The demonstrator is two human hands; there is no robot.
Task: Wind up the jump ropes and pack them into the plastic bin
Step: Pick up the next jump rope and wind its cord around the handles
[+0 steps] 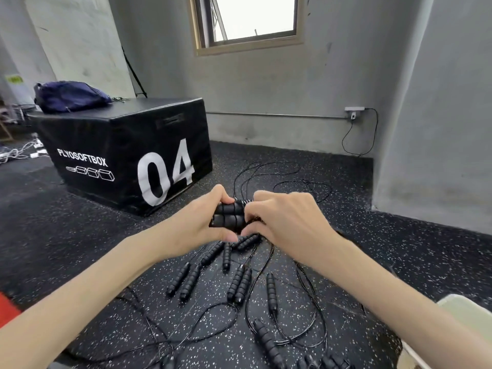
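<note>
Gripping paired handles (pixel 229 214) — my left hand (pixel 202 219) and right hand (pixel 287 219) both curled round them; ropes (pixel 239 282) litter the floor (pixel 80 235).

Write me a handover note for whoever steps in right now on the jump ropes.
Left hand grips a pair of black foam handles held side by side. Right hand pinches at their far end, where the cord trails off onto the floor.
Done: nothing visibly packed.
Left: finish this rope; several loose jump ropes lie unwound on the speckled floor below the hands. A pale bin corner shows at lower right; its contents are out of view.
</note>
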